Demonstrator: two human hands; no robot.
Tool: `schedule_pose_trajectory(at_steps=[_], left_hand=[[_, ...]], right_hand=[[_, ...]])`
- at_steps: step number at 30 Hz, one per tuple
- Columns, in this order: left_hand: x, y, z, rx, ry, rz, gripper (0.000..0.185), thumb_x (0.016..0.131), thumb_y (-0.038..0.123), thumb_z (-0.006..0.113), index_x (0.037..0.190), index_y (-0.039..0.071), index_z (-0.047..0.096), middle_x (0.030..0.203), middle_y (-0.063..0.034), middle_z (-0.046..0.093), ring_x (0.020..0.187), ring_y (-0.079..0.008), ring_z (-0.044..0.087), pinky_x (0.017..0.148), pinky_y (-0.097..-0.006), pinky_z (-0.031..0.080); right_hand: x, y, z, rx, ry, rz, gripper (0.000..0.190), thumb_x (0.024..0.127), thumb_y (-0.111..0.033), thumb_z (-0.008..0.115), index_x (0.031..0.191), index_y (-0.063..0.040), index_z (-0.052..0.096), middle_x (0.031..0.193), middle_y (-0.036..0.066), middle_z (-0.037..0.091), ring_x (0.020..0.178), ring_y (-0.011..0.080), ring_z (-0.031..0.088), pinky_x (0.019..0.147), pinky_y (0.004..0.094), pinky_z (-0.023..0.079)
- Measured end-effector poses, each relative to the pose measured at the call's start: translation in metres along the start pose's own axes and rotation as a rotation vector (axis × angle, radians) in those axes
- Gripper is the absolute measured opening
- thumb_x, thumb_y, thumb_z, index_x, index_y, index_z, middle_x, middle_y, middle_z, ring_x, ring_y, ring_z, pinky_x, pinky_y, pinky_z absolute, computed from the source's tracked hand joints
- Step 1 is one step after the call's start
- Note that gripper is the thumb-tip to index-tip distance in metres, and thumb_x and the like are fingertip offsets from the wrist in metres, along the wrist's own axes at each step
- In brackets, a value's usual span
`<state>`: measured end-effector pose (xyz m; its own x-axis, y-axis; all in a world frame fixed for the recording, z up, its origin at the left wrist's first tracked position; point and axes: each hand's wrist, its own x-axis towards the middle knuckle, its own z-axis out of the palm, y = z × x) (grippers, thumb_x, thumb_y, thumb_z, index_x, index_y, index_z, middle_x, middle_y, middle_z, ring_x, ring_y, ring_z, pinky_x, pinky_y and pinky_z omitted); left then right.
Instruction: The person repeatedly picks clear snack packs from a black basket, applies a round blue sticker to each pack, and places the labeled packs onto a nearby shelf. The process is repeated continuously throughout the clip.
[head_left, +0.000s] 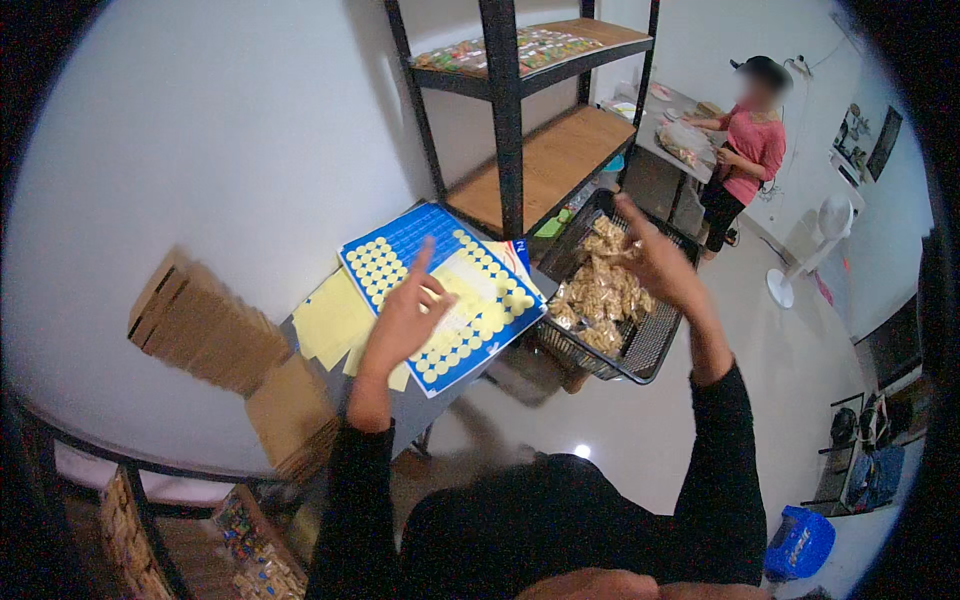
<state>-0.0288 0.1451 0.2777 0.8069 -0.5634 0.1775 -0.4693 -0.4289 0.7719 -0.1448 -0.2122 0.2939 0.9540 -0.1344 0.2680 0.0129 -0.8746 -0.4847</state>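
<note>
My left hand (409, 319) is over a blue sheet (499, 341) bearing rows of round pale-yellow stickers. Its index finger is extended, the other fingers are curled, and nothing shows in it. More pale-yellow sheets (330, 319) lie under and beside the blue one on a grey table (442, 405). On the right, my right hand (660, 266) is above a black mesh plastic basket (652, 349). Clear plastic packets of tan pieces (600, 289) fill much of that basket. Blur and the hand's own back hide whether its fingers hold a packet.
Stacked cardboard boxes (202, 322) stand at the table's left end. Behind the table rises a black-framed shelf unit (506, 120) with wooden boards. A person in a pink top (754, 142) handles a plastic bag (682, 142) at another table. A white fan (806, 259) stands on the floor.
</note>
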Motion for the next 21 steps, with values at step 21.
schedule_pose_trajectory(at_steps=[21], left_hand=[[-0.001, -0.133, 0.119, -0.268, -0.096, -0.176, 0.055, 0.09, 0.01, 0.064, 0.141, 0.006, 0.043, 0.121, -0.0124, 0.055, 0.106, -0.0181, 0.059, 0.08, -0.0291, 0.052]], right_hand=[[-0.093, 0.105, 0.184, 0.293, 0.053, 0.13, 0.089, 0.09, -0.017, 0.066, 0.152, -0.006, 0.003, 0.135, 0.029, 0.044, 0.094, 0.03, 0.064, 0.082, 0.0372, 0.051]])
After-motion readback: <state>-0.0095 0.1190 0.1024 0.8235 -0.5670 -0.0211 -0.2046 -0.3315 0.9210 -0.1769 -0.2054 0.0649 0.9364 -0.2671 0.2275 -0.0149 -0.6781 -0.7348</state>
